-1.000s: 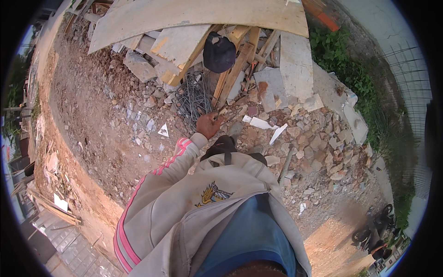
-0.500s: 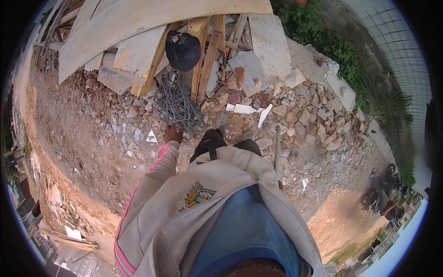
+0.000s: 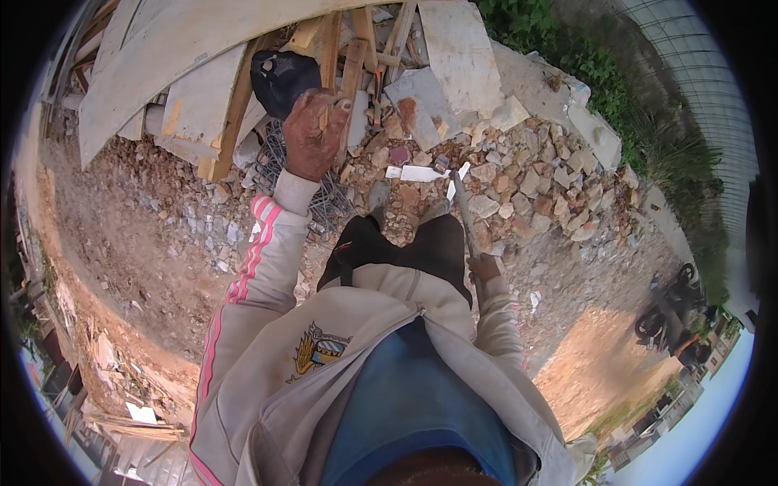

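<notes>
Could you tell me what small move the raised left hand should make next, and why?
Probably close the left hand firmly on the narrow brown wooden plank: its fingers already touch that board atop the rubble. The right hand grips a long grey metal rod, so only the left appears free.

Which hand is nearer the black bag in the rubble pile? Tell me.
Left. The left hand is raised right beside the black bag, gripping a wooden slat. The right hand is low by the hip, holding a long tool handle.

wire mesh (image 3: 324,194), rubble (image 3: 535,178), black helmet (image 3: 279,77)
</notes>
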A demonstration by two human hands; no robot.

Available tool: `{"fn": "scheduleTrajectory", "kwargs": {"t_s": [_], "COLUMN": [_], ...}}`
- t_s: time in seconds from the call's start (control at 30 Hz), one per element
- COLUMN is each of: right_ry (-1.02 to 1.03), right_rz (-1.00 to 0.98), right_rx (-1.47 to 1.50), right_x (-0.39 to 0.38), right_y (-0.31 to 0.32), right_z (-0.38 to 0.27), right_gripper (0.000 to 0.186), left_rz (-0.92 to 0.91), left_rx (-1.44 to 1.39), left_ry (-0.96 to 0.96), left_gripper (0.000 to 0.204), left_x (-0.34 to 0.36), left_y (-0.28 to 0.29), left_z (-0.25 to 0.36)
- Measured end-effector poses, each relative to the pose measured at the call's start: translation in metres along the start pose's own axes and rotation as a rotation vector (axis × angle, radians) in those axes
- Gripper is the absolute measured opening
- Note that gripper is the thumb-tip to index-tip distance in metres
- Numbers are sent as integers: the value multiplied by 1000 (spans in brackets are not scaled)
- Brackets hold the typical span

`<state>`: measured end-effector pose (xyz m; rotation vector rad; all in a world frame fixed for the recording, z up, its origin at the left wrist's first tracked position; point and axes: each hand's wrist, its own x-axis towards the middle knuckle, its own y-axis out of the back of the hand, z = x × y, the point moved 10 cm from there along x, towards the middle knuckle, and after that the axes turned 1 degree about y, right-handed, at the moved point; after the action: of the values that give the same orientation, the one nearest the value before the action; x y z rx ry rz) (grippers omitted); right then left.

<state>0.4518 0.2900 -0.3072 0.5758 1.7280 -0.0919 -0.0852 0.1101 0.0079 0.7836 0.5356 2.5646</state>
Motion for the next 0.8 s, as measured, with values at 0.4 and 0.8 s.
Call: {"fn": "scheduleTrajectory", "kwargs": {"t_s": [0.4,0.8], "right_ry": [176,76], "right_rz": [-233,-103], "right_rx": [-117,-96], "right_x": [195,191], "right_y": [-59,43], "right_z": [-100,-6], "right_gripper": [38,33], "left_rz": [101,167], "left_rx": [507,804], "left_ry": [-287,-253], "left_gripper": [30,37], "left_x": [189,188], "left_y": [-64,-82], "left_z": [9,-14]}}
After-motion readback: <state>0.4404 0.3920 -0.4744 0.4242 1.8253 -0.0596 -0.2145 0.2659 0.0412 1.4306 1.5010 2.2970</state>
